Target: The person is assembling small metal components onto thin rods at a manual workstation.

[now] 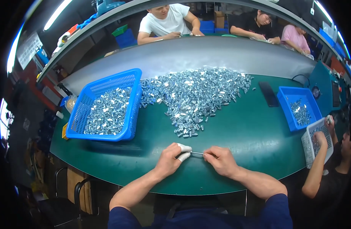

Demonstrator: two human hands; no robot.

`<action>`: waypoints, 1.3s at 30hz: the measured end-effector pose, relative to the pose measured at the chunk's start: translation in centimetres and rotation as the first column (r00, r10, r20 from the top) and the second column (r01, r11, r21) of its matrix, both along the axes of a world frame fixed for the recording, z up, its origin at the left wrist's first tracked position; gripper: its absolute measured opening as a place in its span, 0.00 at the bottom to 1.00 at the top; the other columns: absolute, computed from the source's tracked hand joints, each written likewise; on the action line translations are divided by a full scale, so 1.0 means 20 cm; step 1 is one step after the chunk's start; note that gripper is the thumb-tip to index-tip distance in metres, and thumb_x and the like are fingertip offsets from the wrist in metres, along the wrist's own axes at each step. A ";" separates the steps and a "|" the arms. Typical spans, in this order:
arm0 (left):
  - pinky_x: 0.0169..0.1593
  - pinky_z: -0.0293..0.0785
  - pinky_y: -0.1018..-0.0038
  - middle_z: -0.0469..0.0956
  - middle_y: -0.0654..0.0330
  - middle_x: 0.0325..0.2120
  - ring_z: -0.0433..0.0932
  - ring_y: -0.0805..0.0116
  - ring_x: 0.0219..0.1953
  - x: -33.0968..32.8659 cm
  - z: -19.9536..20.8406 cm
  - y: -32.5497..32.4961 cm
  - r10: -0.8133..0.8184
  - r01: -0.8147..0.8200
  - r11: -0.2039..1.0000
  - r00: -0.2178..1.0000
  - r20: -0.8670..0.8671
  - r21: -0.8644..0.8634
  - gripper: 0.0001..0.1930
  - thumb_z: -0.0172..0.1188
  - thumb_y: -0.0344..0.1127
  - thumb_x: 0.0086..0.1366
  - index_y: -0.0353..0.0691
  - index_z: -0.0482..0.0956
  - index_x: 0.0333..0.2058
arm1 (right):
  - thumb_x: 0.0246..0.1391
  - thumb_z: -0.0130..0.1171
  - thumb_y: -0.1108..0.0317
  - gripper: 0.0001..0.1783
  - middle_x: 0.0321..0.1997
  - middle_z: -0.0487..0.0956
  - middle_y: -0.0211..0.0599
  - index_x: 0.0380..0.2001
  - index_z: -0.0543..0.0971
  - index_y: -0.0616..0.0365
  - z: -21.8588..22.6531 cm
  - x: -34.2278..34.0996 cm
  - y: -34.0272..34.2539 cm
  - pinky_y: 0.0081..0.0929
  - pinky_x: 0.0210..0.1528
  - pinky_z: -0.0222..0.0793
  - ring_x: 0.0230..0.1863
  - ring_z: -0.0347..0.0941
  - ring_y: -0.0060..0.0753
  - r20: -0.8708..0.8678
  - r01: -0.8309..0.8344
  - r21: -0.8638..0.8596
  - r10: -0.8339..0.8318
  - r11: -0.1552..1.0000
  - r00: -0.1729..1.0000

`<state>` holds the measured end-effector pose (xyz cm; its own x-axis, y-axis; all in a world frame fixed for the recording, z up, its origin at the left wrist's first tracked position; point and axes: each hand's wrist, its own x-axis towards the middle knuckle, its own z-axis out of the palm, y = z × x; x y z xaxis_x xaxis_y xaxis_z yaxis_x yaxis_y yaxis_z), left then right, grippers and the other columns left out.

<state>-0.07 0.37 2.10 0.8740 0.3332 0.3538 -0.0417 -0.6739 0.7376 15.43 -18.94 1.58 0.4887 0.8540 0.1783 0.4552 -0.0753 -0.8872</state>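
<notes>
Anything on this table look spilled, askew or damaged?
Silvery metal parts lie heaped on the green tabletop beside the blue perforated basket, one stray piece apart at the heap's right. Uncontained, they look spilled, though perhaps tipped out deliberately. No damage stands out.

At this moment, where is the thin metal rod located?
The thin metal rod is below and slightly right of centre in the head view, between the fingertips of the left hand and right hand, nearer than the metal parts pile.
</notes>
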 end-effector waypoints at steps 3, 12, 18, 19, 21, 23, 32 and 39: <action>0.45 0.79 0.65 0.86 0.54 0.38 0.83 0.56 0.41 0.01 -0.01 0.00 -0.041 0.041 0.999 0.999 0.013 -0.016 0.10 0.71 0.25 0.62 0.37 0.86 0.43 | 0.67 0.60 0.69 0.10 0.27 0.84 0.36 0.36 0.85 0.64 -0.02 0.02 0.02 0.27 0.33 0.75 0.29 0.80 0.26 -0.079 -0.012 -0.008 0.012 1.000 0.997; 0.46 0.79 0.64 0.86 0.57 0.38 0.83 0.56 0.40 0.04 -0.02 -0.02 -0.193 0.193 0.981 0.978 0.077 0.000 0.11 0.71 0.26 0.62 0.37 0.86 0.44 | 0.71 0.55 0.61 0.18 0.23 0.83 0.36 0.30 0.84 0.61 0.00 0.01 0.02 0.29 0.30 0.74 0.24 0.79 0.28 -0.214 -0.089 -0.135 0.058 0.987 0.975; 0.46 0.80 0.66 0.85 0.54 0.38 0.84 0.59 0.41 0.02 0.04 -0.04 -0.138 0.139 0.984 0.990 0.019 -0.114 0.11 0.69 0.28 0.65 0.36 0.85 0.46 | 0.71 0.56 0.64 0.15 0.25 0.84 0.39 0.33 0.84 0.62 -0.02 0.00 0.02 0.30 0.32 0.75 0.26 0.81 0.31 -0.198 -0.056 -0.052 0.045 0.997 0.979; 0.46 0.80 0.66 0.85 0.54 0.38 0.84 0.59 0.41 0.02 0.03 -0.04 -0.139 0.141 0.984 0.990 0.023 -0.105 0.11 0.69 0.28 0.65 0.36 0.85 0.46 | 0.71 0.56 0.64 0.15 0.26 0.84 0.40 0.33 0.84 0.62 -0.02 0.00 0.02 0.31 0.32 0.76 0.26 0.81 0.32 -0.161 -0.067 -0.038 0.060 0.997 0.985; 0.45 0.80 0.67 0.85 0.54 0.38 0.84 0.60 0.40 0.00 0.00 -0.03 -0.157 0.142 0.976 0.985 -0.078 -0.164 0.12 0.69 0.30 0.67 0.35 0.85 0.47 | 0.70 0.58 0.63 0.14 0.27 0.84 0.40 0.34 0.84 0.62 -0.01 -0.01 0.01 0.31 0.33 0.76 0.28 0.82 0.34 -0.136 -0.088 -0.039 0.082 0.995 0.987; 0.44 0.81 0.68 0.85 0.54 0.37 0.85 0.61 0.39 0.00 -0.01 -0.02 -0.165 0.156 0.980 0.984 -0.066 -0.123 0.11 0.69 0.32 0.67 0.36 0.85 0.46 | 0.69 0.59 0.63 0.13 0.28 0.84 0.40 0.35 0.84 0.62 0.00 -0.01 0.01 0.32 0.33 0.76 0.29 0.83 0.35 -0.113 -0.107 -0.040 0.102 0.993 0.988; 0.42 0.79 0.70 0.85 0.56 0.34 0.84 0.67 0.37 -0.02 -0.01 -0.05 -0.146 0.096 0.950 0.978 -0.149 -0.299 0.09 0.69 0.34 0.69 0.36 0.86 0.44 | 0.58 0.69 0.70 0.06 0.32 0.83 0.44 0.33 0.83 0.60 0.03 0.01 0.01 0.41 0.33 0.75 0.32 0.81 0.48 0.278 -0.100 0.156 0.054 0.983 0.959; 0.38 0.77 0.66 0.84 0.55 0.33 0.82 0.57 0.34 0.03 0.00 -0.06 -0.138 0.138 0.990 0.990 0.032 0.005 0.09 0.71 0.30 0.64 0.36 0.85 0.42 | 0.63 0.65 0.66 0.09 0.27 0.82 0.47 0.33 0.83 0.61 0.02 -0.01 0.03 0.41 0.32 0.74 0.29 0.81 0.49 0.103 0.007 0.033 -0.011 0.999 0.995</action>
